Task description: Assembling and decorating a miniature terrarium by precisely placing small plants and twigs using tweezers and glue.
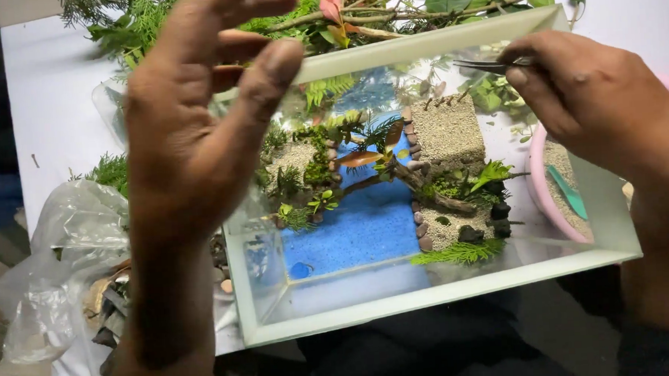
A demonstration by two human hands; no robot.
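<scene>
Right-hand fingers (pixel 531 86) pinched shut around dark metal tweezers (pixel 488 65), tips pointing left over the far right corner of the glass tank (pixel 447 296). Right hand (pixel 590 106) above the tank's right wall, wrist trailing off toward the lower right. Left-hand fingers (pixel 267 69) spread open, holding nothing, fingertips at or just over the tank's far rim; contact with the glass not clear. Left hand (pixel 187 142) raised in front of the tank's left end, forearm dropping to the lower edge.

Inside the tank: a strip of blue sand (pixel 359 229) down the middle, edged with small pebbles (pixel 420 229), beige sand (pixel 446 129) on the right, tiny green plants (pixel 310 166) and dark stones (pixel 470 234) on both banks.

Outside: a pink bowl (pixel 541 192) of sand with a green scoop (pixel 567 191) just right of the tank, cut branches and leaves (pixel 386 6) behind it, a clear plastic bag (pixel 63 255) at the left, all on a white table (pixel 47 88).
</scene>
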